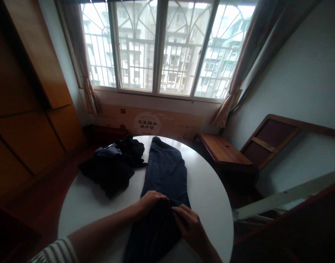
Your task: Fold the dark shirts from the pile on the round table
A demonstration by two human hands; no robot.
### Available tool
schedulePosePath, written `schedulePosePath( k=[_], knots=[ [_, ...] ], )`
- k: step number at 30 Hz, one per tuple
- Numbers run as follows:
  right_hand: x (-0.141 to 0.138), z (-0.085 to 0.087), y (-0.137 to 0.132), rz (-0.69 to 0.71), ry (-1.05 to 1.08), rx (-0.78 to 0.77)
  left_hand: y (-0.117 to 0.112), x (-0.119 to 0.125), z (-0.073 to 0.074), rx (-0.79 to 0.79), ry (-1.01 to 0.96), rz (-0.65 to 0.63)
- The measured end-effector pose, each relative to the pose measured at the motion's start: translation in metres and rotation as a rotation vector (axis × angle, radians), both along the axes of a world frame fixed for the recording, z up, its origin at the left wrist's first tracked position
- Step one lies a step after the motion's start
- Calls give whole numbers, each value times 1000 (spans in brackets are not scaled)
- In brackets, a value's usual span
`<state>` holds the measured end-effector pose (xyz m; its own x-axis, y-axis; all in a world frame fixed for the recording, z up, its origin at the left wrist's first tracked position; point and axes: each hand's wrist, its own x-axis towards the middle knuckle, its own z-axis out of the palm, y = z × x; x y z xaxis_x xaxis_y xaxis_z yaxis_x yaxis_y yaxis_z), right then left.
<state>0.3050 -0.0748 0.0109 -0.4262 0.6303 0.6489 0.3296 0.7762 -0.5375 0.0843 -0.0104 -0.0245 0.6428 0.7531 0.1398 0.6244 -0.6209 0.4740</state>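
Observation:
A dark navy pair of trousers [164,171] lies lengthwise on the round white table [211,197], stretching from the near edge towards the window. My left hand [151,202] rests on the cloth near its middle, fingers curled down and pinching the fabric. My right hand [190,223] sits just to its right, fingers bent and gripping the same fold of cloth. The two hands are almost touching.
A heap of black clothes [112,164] lies on the table's left part. A wooden bench [222,149] and a leaning wooden frame [268,142] stand to the right. Wooden cupboards [27,109] fill the left wall; a barred window [162,47] is ahead.

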Motion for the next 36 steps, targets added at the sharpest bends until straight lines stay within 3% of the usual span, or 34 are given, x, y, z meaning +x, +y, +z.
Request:
schedulePosePath(
  k=[24,31,36],
  knots=[
    [1,-3,0,-12,-33,6,3,-1,-7,-3,39,4],
    [2,-3,-1,-18,-38,-5,-1,0,0,-40,28,20],
    [1,-2,-1,-14,-35,-13,0,-1,-3,-34,25,6]
  ],
)
